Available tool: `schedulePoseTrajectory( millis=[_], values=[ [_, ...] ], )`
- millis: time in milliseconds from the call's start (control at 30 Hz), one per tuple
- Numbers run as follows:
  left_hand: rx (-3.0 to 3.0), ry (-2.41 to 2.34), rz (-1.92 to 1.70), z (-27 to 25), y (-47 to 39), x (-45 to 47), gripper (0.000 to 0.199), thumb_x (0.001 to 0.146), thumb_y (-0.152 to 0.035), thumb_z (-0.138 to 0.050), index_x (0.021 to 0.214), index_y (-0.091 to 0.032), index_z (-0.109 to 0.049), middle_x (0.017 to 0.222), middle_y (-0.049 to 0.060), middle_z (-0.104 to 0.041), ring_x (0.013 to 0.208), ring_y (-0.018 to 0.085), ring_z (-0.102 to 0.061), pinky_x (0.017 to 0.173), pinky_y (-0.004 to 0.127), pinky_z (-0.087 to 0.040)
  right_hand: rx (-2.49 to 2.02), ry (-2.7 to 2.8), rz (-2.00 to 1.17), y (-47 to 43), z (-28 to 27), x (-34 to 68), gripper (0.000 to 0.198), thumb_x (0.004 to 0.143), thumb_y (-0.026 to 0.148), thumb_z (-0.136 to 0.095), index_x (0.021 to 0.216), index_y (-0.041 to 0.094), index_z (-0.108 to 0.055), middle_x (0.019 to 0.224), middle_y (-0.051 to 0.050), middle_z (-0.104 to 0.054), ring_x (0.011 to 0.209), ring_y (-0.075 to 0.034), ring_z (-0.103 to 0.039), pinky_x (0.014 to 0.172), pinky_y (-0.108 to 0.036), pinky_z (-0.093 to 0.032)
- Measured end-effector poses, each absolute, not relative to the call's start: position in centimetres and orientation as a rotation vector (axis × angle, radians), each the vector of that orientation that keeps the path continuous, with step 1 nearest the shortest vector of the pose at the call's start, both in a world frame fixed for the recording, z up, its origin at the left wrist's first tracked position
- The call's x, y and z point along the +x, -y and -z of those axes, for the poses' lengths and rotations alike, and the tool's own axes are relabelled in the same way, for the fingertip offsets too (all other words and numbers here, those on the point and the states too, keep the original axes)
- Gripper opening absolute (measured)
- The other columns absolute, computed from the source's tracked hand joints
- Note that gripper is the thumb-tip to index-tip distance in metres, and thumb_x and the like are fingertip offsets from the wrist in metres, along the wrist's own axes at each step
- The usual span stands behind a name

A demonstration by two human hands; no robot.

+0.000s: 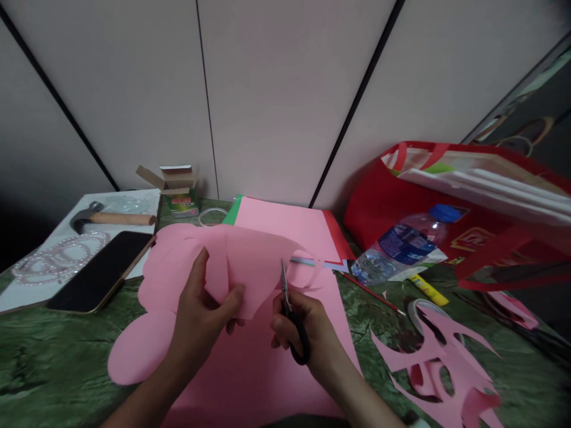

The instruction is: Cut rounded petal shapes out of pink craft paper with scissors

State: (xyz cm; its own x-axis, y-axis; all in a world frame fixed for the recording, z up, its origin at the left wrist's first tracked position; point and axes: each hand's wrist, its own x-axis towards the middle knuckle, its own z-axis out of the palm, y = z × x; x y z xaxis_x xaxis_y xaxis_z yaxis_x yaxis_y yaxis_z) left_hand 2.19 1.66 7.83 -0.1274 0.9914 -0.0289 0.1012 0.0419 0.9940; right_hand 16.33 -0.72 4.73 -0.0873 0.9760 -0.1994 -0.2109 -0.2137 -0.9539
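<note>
Head view: my left hand [203,309] pinches pink paper [259,267], my right hand [310,324] grips scissors [286,290]; I'd best turn the paper smoothly, keeping the scissors steady.

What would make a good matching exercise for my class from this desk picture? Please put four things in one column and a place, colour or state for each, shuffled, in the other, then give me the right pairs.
Things
1. Scissors
2. Hammer
3. Plastic bottle
4. Small box

Places, colours and states
A. Topped with a blue cap
B. Standing with its flaps open
C. Held in the right hand
D. Lying on a white sheet

Right pairs: 1-C, 2-D, 3-A, 4-B
</note>
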Motion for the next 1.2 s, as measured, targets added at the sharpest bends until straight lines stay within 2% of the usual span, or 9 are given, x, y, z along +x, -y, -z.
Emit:
schedulePoseTrajectory(
  millis=[133, 200, 267, 333, 400, 467, 633, 767, 1200],
  values=[
    [1.106, -1.254, -1.277, -7.5, -1.7, 2.3, 0.071, 0.072, -0.028, -0.059, 0.133, -0.019, -0.024, 0.036, -0.01, -0.05, 0.029, 0.012, -0.047, 0.027, 0.018, -0.035, -1.131, 0.943, -1.522, 0.7, -4.6, 16.2, 0.023, 0.06, 0.028, -0.069, 0.062, 0.017, -0.048, 0.045, 0.01, -0.044, 0.035, -0.005, -0.04, 0.043, -0.022, -0.041],
    [1.041, -1.17, -1.284, -7.3, -1.8, 2.2, 0.061, 0.074, -0.027, -0.059, 0.129, -0.02, -0.032, 0.042, -0.008, -0.054, 0.033, 0.012, -0.049, 0.031, 0.02, -0.038, -1.134, 0.929, -1.52, 0.7, -4.5, 16.1, 0.024, 0.06, 0.028, -0.069, 0.061, 0.018, -0.048, 0.043, 0.011, -0.043, 0.034, -0.005, -0.04, 0.042, -0.022, -0.042],
    [0.99, -1.075, -1.251, -7.0, -1.8, 2.2, 0.034, 0.076, -0.027, -0.057, 0.108, -0.018, -0.052, 0.047, -0.005, -0.057, 0.04, 0.012, -0.052, 0.039, 0.022, -0.043, -1.126, 0.942, -1.514, 0.7, -4.4, 16.0, 0.024, 0.061, 0.029, -0.069, 0.061, 0.017, -0.048, 0.041, 0.011, -0.042, 0.034, -0.005, -0.04, 0.043, -0.022, -0.042],
    [0.971, -0.996, -1.2, -6.9, -1.8, 2.3, 0.013, 0.077, -0.029, -0.055, 0.077, -0.017, -0.06, 0.049, -0.002, -0.056, 0.046, 0.012, -0.053, 0.05, 0.024, -0.047, -1.101, 0.964, -1.516, 0.8, -4.4, 15.9, 0.025, 0.062, 0.031, -0.069, 0.061, 0.017, -0.048, 0.043, 0.01, -0.042, 0.036, -0.005, -0.041, 0.043, -0.022, -0.041],
    [0.974, -0.955, -1.137, -6.8, -1.7, 2.4, 0.025, 0.079, -0.031, -0.052, 0.058, -0.017, -0.057, 0.051, 0.0, -0.056, 0.05, 0.013, -0.054, 0.055, 0.026, -0.049, -1.072, 0.976, -1.526, 0.9, -4.3, 15.8, 0.027, 0.064, 0.033, -0.069, 0.062, 0.017, -0.048, 0.045, 0.01, -0.042, 0.036, -0.005, -0.04, 0.044, -0.022, -0.041],
    [0.989, -0.961, -1.084, -6.8, -1.6, 2.5, 0.03, 0.079, -0.031, -0.051, 0.053, -0.017, -0.057, 0.053, 0.002, -0.057, 0.053, 0.014, -0.055, 0.054, 0.027, -0.049, -1.059, 0.985, -1.538, 1.0, -4.4, 15.7, 0.028, 0.065, 0.036, -0.068, 0.062, 0.017, -0.048, 0.045, 0.01, -0.042, 0.037, -0.005, -0.04, 0.044, -0.022, -0.041],
    [1.019, -1.266, -1.084, -6.8, -1.3, 2.4, 0.009, 0.071, -0.026, -0.061, 0.067, -0.018, -0.063, 0.068, 0.003, -0.067, 0.067, 0.02, -0.062, 0.061, 0.03, -0.052, -1.092, 0.991, -1.513, 0.9, -4.7, 15.8, 0.029, 0.061, 0.038, -0.07, 0.065, 0.017, -0.05, 0.055, 0.006, -0.05, 0.044, -0.008, -0.046, 0.047, -0.023, -0.04],
    [0.984, -1.441, -1.098, -6.3, -0.9, 2.2, 0.023, 0.062, -0.027, -0.069, 0.082, -0.018, -0.063, 0.091, 0.007, -0.069, 0.089, 0.026, -0.062, 0.074, 0.035, -0.051, -1.116, 1.058, -1.464, 0.8, -5.2, 16.1, 0.028, 0.062, 0.036, -0.071, 0.07, 0.018, -0.051, 0.059, 0.004, -0.05, 0.054, -0.01, -0.047, 0.052, -0.023, -0.036],
    [1.043, -1.504, -1.078, -5.8, -0.8, 2.1, 0.028, 0.062, -0.03, -0.069, 0.087, -0.019, -0.063, 0.093, 0.008, -0.069, 0.096, 0.028, -0.061, 0.079, 0.037, -0.052, -1.133, 1.113, -1.48, 0.8, -5.3, 16.6, 0.03, 0.06, 0.034, -0.073, 0.071, 0.019, -0.05, 0.062, 0.005, -0.046, 0.055, -0.01, -0.04, 0.051, -0.022, -0.033]
  ],
)
